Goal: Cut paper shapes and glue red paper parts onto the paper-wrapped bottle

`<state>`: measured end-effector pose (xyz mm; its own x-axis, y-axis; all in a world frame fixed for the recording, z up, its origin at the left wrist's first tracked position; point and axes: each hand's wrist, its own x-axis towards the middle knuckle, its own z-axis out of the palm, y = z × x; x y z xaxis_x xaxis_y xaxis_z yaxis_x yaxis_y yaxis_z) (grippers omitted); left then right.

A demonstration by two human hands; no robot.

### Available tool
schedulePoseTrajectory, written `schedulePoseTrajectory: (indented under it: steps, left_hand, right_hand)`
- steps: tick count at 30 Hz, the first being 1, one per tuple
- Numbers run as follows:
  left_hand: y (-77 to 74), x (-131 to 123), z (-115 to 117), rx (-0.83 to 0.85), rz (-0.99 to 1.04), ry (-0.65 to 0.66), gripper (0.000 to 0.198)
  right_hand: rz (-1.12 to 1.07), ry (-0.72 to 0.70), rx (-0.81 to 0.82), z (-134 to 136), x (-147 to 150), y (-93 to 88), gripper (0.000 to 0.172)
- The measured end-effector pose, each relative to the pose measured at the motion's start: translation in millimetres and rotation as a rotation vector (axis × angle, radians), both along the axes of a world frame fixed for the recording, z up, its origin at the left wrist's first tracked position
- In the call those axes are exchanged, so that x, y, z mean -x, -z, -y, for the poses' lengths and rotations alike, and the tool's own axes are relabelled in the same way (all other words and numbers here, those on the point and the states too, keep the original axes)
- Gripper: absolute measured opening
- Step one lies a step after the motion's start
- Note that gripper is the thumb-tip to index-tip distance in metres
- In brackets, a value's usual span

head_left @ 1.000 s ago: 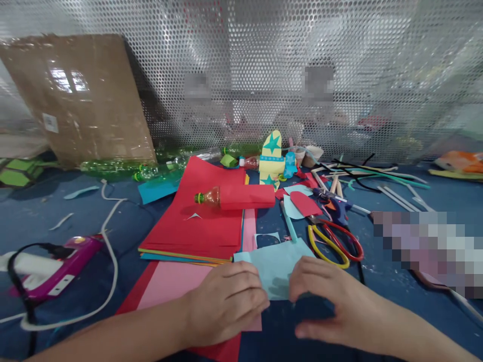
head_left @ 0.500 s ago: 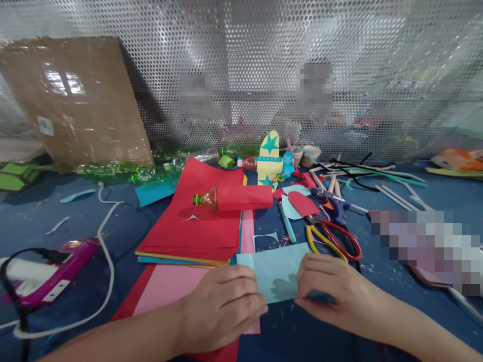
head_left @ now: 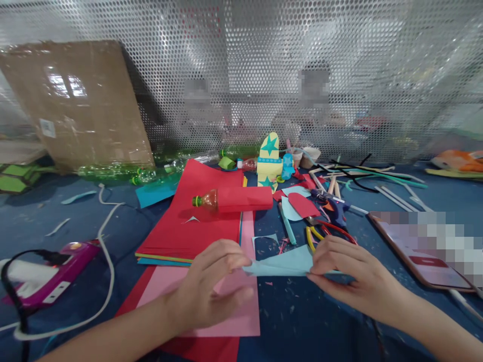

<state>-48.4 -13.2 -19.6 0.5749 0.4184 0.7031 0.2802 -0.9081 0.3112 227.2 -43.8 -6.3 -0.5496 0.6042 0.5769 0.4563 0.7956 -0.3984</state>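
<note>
A light blue sheet of paper (head_left: 285, 262) spans the gap between my hands, appearing as a narrow, creased or folded strip. My right hand (head_left: 345, 269) pinches its right end between thumb and fingers. At the left end, my left hand (head_left: 217, 284) has its fingertips at the paper's edge, with the thumb spread away below. Part of the paper is hidden behind my right fingers. Just beyond that hand, scissors (head_left: 335, 230) with red and yellow handles lie partly covered. A bottle wrapped in red paper (head_left: 244, 198) rests on a stack of red sheets (head_left: 177, 229).
Pink paper (head_left: 234, 322) lies under my left hand. A purple power strip (head_left: 62, 274) and white cable are at left, a phone (head_left: 418, 251) at right. Beyond are a glue gun (head_left: 335, 210), a yellow paper plane (head_left: 268, 161), plastic bottles and a cardboard sheet (head_left: 83, 110).
The blue paper has gone from a broad, nearly flat sheet to a narrow, tilted strip. My left thumb has come away from it, and my right hand has shifted slightly up and right.
</note>
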Motion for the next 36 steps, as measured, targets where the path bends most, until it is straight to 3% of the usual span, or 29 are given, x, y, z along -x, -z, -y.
schedulePoseTrajectory:
  steps: [2,3,8,12,16,18,22,24,26,29,32,36]
  left_hand:
    - [6.6,-0.3,1.5,0.035,-0.045,-0.015,0.045]
    - [10.0,-0.5,2.4,0.056,-0.067,-0.036,0.049]
    - [15.6,-2.0,4.2,0.174,-0.076,-0.109,0.025]
    - [7.3,-3.5,2.8,0.162,-0.107,-0.001,0.033]
    - [7.3,-4.8,4.6,0.289,-0.075,-0.020,0.037]
    - [10.4,-5.1,6.2,0.338,-0.038,-0.030,0.038]
    - [15.5,-4.5,9.5,0.361,0.015,-0.065,0.041]
    - [17.1,-4.0,10.9,0.364,0.033,-0.086,0.041]
    - [18.1,-3.7,11.3,0.416,0.045,-0.104,0.041]
    - [17.1,-4.6,9.7,0.621,0.045,-0.142,0.039]
    - [12.6,-7.3,5.9,0.857,0.062,-0.135,0.039]
    - [8.7,-10.9,0.3,1.051,0.125,-0.076,0.036]
  right_hand:
    - [-0.007,-0.008,-0.017,2.2,2.7,0.9,0.013]
    - [-0.009,-0.015,-0.024,3.3,4.4,1.5,0.013]
    - [-0.001,-0.051,-0.033,7.3,12.8,5.2,0.011]
    - [0.053,-0.061,0.043,9.9,17.9,5.9,0.010]
    - [0.137,-0.069,0.152,12.6,20.9,7.9,0.003]
    - [0.171,-0.023,0.184,13.2,20.5,11.6,0.015]
    - [0.214,0.167,0.254,10.7,18.0,21.4,0.058]
    - [0.242,0.208,0.324,8.5,17.5,23.7,0.050]
    - [0.242,0.203,0.362,7.0,17.6,23.5,0.027]
    - [0.195,0.191,0.378,7.0,17.6,20.7,0.008]
    - [0.146,0.245,0.453,7.8,16.8,18.5,0.005]
    - [0.049,0.340,0.619,7.2,16.1,17.7,0.023]
